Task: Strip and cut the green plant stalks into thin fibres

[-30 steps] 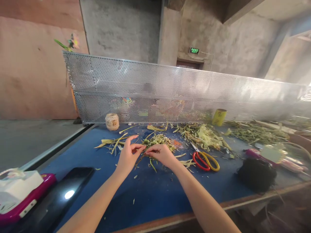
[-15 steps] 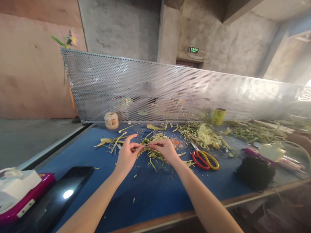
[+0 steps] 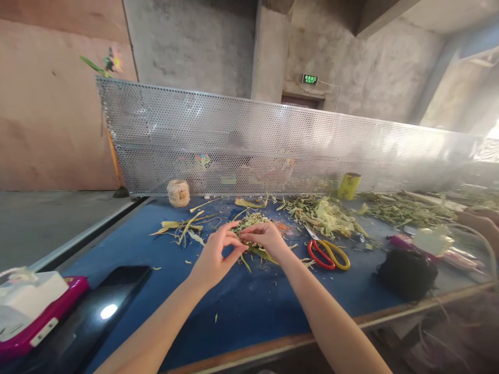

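Pinching at the same spot, both hands are met over a small bundle of green and pale leaf strips [image 3: 249, 228] near the middle of the blue counter [image 3: 241, 306]. The left hand [image 3: 213, 258] is held with thumb and forefinger closed toward the bundle's near edge, its remaining fingers loosely curled; whether a strip is actually gripped between those fingertips cannot be told. The right hand [image 3: 266, 236] is laid across the top of the bundle with its fingers bent down and closed on the strips, so that part of the bundle is hidden beneath it.

The bundle lies directly ahead of both hands, touching them, with loose ends trailing toward the person on the right-hand side. Its long axis is seen running roughly left to right, across the line of the forearms. Neither hand is clearly nearer; both are on it, the left from the near-left side, the right from above and right.

Just right of the right hand, apart from it, red and yellow scissors [image 3: 328, 254] are lying flat with blades pointing away up the counter. Further strips [image 3: 180, 227] are scattered just beyond the left hand, and a larger heap of trimmings [image 3: 327, 214] is piled beyond the scissors.
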A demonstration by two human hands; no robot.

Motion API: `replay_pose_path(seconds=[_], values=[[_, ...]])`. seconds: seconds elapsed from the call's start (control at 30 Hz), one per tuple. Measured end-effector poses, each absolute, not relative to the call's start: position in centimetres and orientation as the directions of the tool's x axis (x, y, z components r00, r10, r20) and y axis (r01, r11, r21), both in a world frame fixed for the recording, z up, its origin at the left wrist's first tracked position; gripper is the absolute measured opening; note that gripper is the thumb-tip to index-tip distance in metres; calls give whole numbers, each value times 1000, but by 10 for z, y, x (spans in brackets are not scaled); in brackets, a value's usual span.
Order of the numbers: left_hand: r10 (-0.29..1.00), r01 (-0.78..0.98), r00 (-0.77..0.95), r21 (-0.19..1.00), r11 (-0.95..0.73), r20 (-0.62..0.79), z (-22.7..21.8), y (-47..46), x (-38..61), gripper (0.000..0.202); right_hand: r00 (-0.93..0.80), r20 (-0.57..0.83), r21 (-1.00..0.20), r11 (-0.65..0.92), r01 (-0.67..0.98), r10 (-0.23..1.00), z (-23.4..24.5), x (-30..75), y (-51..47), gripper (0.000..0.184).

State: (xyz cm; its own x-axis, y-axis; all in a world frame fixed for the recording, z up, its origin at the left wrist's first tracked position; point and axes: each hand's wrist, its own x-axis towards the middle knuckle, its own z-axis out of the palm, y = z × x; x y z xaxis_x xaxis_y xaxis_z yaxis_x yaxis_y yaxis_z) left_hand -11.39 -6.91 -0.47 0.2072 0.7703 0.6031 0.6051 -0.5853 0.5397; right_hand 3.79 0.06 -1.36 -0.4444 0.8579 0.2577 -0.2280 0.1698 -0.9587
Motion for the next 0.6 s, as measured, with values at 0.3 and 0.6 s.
replay_pose_path(seconds=[0.3,0.6], values=[[860,517,89,714,-471,503,-8,-61,-118,58,-491,221,-971,140,-196,843,-10,40,-2,26],[904,453,88,791,-411,419,-11,-58,-119,65,-496,233,-972,197,-124,837,-5,41,-7,25]])
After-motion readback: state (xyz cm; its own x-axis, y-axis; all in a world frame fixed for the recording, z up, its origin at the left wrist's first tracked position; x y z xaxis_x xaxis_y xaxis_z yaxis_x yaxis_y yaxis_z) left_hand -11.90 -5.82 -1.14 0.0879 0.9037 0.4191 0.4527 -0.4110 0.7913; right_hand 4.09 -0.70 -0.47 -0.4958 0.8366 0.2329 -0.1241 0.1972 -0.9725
